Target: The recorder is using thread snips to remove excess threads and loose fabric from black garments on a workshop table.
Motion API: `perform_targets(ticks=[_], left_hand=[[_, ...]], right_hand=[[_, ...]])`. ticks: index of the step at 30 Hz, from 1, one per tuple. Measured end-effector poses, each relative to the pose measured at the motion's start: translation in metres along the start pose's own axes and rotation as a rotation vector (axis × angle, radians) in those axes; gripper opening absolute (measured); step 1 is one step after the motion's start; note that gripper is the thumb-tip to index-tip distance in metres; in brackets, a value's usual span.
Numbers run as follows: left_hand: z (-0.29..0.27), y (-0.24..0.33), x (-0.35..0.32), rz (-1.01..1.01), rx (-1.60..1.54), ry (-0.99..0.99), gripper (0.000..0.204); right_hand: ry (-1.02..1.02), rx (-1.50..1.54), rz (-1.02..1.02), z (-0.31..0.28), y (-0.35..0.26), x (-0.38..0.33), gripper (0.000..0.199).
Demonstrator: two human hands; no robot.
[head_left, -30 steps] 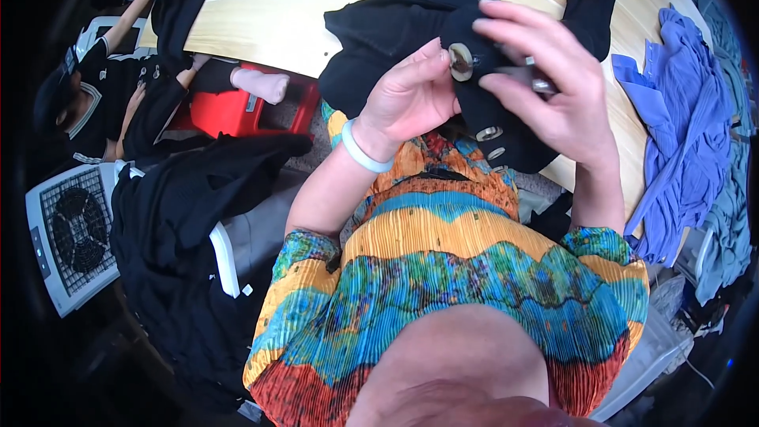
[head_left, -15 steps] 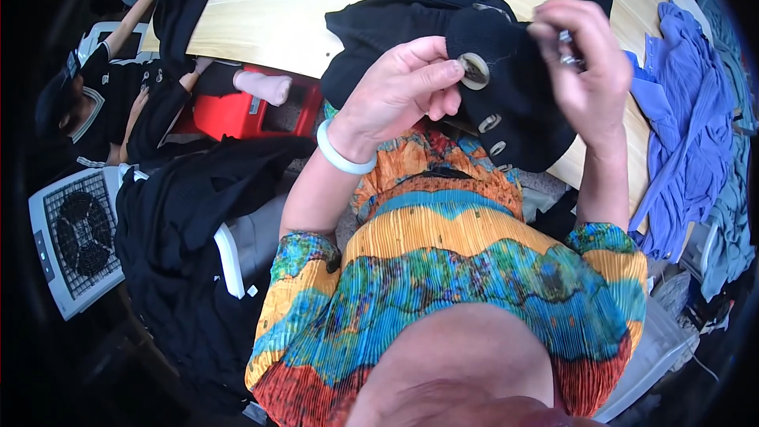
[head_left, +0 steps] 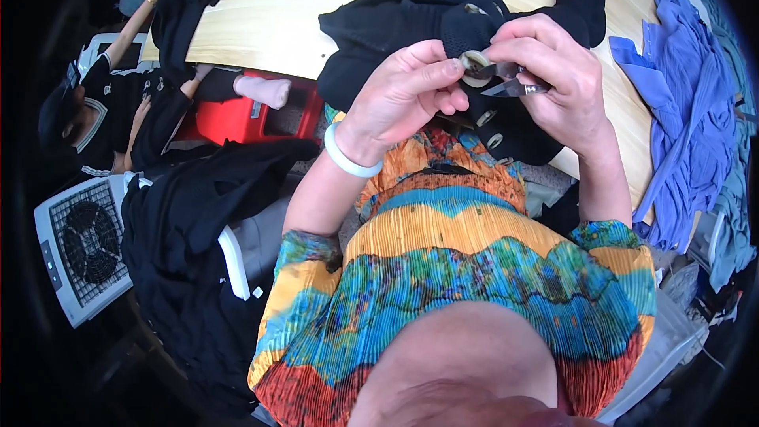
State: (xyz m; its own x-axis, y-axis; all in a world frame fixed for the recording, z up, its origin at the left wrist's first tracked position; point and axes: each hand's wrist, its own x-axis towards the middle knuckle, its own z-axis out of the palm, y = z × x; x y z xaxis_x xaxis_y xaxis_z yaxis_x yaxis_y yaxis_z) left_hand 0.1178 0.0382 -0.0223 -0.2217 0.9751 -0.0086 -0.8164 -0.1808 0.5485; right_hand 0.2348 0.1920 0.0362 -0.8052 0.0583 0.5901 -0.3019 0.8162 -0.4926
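Observation:
Between thumb and fingers, my left hand pinches the edge of a large pale button on a black knitted garment. Metal thread snips sit in my right hand, which is closed around them. Their blades point left, close to the button's face; whether they touch it I cannot tell. Several similar buttons run down the garment's edge below, one of them a smaller-looking button. The garment hangs over the near edge of the wooden table, partly hidden behind my hands.
The light wooden table spans the far side. A purple ribbed garment lies over its right end. At left are a person in black, a red stool, a grey fan unit and black garments draped over a white-edged chair.
My right hand has come left and down, bringing the snips from beside the garment to the button. The left hand keeps its pinch in nearly the same place.

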Motion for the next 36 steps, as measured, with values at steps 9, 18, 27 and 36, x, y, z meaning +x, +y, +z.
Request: perform_targets(ticks=[9,18,27,36], left_hand=[[0.014,0.000,-0.005,0.119,0.122,-0.029,0.021],[0.009,-0.006,-0.003,0.282,0.173,-0.099,0.026],[0.009,-0.007,-0.007,0.332,0.227,-0.070,0.030],[0.003,-0.007,-0.008,0.331,0.274,-0.084,0.028]], right_hand=[[0.315,0.128,0.318,-0.010,-0.003,-0.010,0.020],[0.091,0.331,0.401,0.004,-0.026,-0.039,0.023],[0.053,0.329,0.393,0.008,-0.021,-0.040,0.022],[0.060,0.329,0.344,0.010,-0.020,-0.039,0.022]])
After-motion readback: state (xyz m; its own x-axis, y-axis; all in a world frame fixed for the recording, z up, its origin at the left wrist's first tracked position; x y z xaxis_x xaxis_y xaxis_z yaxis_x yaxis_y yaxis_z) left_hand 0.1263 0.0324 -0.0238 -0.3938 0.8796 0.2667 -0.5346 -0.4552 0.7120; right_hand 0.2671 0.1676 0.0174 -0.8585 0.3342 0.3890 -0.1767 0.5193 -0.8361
